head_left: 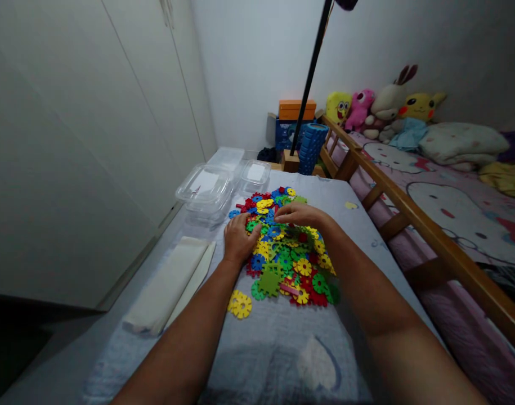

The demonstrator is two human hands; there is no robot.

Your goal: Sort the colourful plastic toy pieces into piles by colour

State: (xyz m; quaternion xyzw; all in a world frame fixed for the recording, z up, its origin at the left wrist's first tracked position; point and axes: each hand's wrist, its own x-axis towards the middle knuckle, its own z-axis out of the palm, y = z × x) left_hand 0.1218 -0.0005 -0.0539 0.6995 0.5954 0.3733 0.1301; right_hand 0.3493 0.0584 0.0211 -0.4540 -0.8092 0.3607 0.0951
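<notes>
A heap of colourful plastic building pieces (285, 259), mostly notched discs in red, yellow, green and blue, lies spread on the cloth. At the heap's left edge rests my left hand (240, 239), open, its thumb apart from the fingers and touching the pieces. Reaching across from the right, my right hand (303, 215) is over the far part of the heap. Its fingers stretch left and bend slightly downward, near a small red piece; no held piece can be made out. Two yellow notched discs (240, 304) lie at the heap's near left.
Clear plastic containers (209, 191) with lids stand at the back left. Folded pale cloth (168, 284) lies left of my left forearm. A wooden bed rail (392, 197) borders the right side, with plush toys beyond. A black pole (310, 79) rises behind the surface.
</notes>
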